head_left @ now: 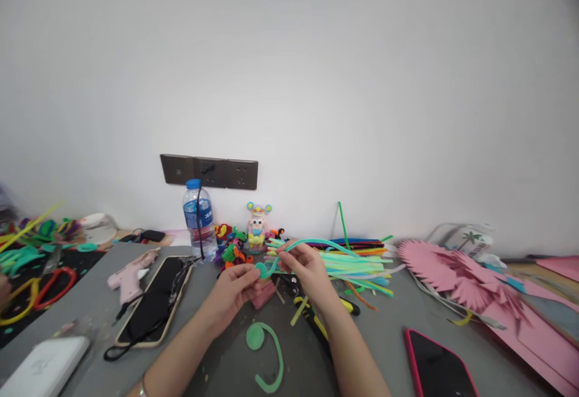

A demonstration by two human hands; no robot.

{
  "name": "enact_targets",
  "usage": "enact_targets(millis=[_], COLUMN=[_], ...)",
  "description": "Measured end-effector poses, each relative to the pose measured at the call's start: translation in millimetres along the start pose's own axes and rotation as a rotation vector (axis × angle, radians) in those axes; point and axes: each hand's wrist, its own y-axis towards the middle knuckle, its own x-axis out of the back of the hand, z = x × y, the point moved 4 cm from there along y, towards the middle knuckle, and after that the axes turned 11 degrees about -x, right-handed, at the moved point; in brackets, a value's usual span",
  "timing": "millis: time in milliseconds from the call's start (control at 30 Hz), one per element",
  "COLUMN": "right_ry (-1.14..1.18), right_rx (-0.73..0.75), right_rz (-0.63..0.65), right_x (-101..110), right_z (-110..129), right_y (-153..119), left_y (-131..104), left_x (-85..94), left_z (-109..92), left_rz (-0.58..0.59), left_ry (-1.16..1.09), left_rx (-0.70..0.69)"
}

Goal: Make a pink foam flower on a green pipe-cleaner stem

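Between the fingertips of my left hand (239, 285) is the coiled end of a teal pipe cleaner (296, 244). My right hand (304, 267) pinches the same pipe cleaner a little further along, and its loose tail arches off to the right. A second green pipe cleaner (256, 336), wound into a flat disc with a curved tail, lies on the grey table below my hands. Yellow-and-black pliers (316, 324) lie partly behind my right forearm. A pink block (263, 294) sits just under my left fingers.
Behind my hands lies a bundle of pipe cleaners (357, 264), near a small figurine (256, 231). To the left are a water bottle (199, 219), a phone (156, 300) and a pink glue gun (129, 279). Rightward are pink paper pieces (456, 276) and a red-cased phone (438, 365).
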Motion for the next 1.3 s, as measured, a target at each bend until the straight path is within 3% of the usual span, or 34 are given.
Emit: enact_targets(millis=[533, 1300], right_ry=[0.083, 0.11], right_rx=[-0.021, -0.076], right_rz=[0.078, 0.159], right_x=[3.3, -0.3], right_z=[0.6, -4.8], right_y=[-3.3, -5.3], left_y=[-7.9, -13.0], left_x=[-8.9, -14.5], left_z=[3.1, 0.2], left_rz=[0.148, 0.202], left_ry=[0.053, 0.074], left_rx=[0.064, 0.061])
